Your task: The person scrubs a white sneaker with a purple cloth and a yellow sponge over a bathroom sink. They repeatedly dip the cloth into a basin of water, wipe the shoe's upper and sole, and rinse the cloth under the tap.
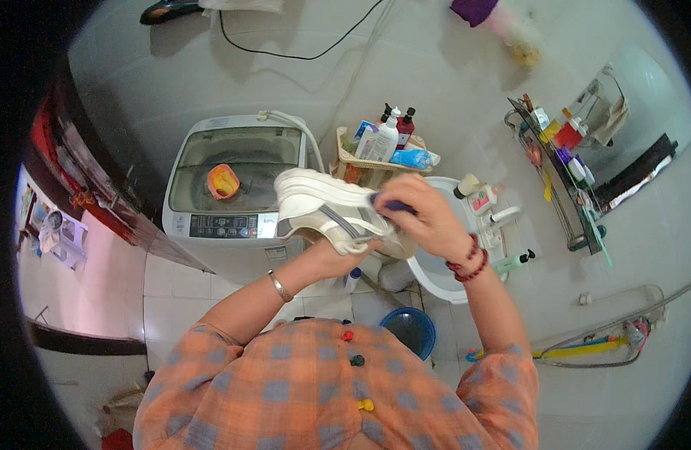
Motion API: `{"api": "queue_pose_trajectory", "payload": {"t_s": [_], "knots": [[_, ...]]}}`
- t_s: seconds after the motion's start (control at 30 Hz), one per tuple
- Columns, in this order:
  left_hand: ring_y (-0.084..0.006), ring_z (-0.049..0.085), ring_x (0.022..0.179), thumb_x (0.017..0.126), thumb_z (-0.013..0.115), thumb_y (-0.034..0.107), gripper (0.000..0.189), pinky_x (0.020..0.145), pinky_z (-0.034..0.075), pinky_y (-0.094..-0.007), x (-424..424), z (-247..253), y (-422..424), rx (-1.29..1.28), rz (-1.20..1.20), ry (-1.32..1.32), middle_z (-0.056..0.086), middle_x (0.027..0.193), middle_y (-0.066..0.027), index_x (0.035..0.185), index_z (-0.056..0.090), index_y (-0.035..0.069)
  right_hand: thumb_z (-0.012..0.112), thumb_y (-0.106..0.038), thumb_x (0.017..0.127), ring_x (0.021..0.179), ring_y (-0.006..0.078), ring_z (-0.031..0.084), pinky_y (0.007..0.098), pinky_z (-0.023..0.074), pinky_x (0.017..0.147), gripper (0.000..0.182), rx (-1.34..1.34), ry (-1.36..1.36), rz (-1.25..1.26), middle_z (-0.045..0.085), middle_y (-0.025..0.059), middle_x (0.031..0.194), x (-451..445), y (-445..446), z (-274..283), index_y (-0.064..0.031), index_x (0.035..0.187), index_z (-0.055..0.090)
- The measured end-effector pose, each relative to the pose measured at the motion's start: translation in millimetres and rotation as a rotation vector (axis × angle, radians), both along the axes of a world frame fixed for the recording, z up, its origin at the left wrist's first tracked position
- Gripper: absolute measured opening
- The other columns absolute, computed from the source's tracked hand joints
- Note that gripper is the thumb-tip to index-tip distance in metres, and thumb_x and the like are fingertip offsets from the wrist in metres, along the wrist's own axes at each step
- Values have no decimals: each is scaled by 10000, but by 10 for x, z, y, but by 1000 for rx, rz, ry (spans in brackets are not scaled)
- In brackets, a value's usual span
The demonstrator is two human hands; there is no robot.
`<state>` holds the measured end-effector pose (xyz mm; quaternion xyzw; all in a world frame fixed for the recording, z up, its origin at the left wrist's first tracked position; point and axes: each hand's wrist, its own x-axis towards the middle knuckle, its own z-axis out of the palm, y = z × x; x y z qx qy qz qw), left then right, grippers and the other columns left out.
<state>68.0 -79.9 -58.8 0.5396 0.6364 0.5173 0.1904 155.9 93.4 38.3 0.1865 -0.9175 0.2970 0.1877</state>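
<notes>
A white and grey sneaker [328, 211] lies tilted on its side, its white sole edge facing up. My left hand [345, 257] is inside or beneath it and supports it; its fingers are largely hidden by the shoe. In my right hand [421, 211] is a dark purple brush [399, 205], pressed against the sole edge near one end of the shoe. The right hand is slightly blurred. Behind the shoe stands a top-loading washing machine [233, 225], with an orange and yellow object [223, 182] on its lid.
Right of the shoe is a white washbasin [441, 281] with a faucet [504, 215]. A plastic basket [373, 163] of bottles stands behind. A blue bucket [408, 332] is on the tiled floor. A glass shelf [559, 174] with toiletries juts from the right wall, beside a mirror.
</notes>
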Motion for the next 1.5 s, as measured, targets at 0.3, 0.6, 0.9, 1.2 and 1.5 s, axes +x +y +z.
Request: {"api": "queue_pose_trajectory", "payload": {"t_s": [0.3, 0.6, 0.9, 1.2, 1.5], "knots": [[-119, 584, 943, 884, 667, 197, 318, 827, 492, -286, -188, -14, -32, 139, 250, -671, 641, 1067, -39, 1141, 610, 17, 629, -17, 757, 973, 280, 551, 368, 408, 892, 164, -115, 92, -213, 612, 97, 986, 300, 101, -139, -57, 917, 627], [-121, 584, 944, 878, 664, 143, 326, 801, 498, -274, 32, 38, 22, 144, 67, -606, 622, 1109, -46, 1174, 590, 32, 560, 20, 767, 1162, 304, 535, 404, 401, 984, 307, 4, 175, -156, 594, 114, 1242, 200, -175, -156, -68, 1055, 620], [-162, 609, 992, 893, 634, 131, 350, 841, 512, -300, -100, 40, 125, 249, 76, -1006, 620, 1160, -73, 1214, 568, 7, 528, 82, 774, 1305, 322, 430, 411, 341, 1073, 503, -143, 336, -399, 531, 142, 1332, 576, -211, -466, -79, 1247, 580], [-148, 578, 1029, 892, 647, 173, 387, 868, 488, -301, 99, 37, 164, 119, 203, -807, 603, 1175, -75, 1227, 557, 3, 554, 31, 798, 1221, 310, 509, 389, 403, 1024, 377, -62, 233, -281, 581, 138, 1260, 264, -80, -211, -45, 1164, 607], [-212, 595, 1086, 931, 573, 130, 405, 923, 509, -348, -53, 290, 217, 297, -26, -1193, 582, 1225, -124, 1298, 477, -9, 579, 55, 798, 1285, 348, 433, 414, 344, 1065, 419, -300, 455, -433, 505, 157, 1344, 419, -195, -409, -58, 1200, 603]]}}
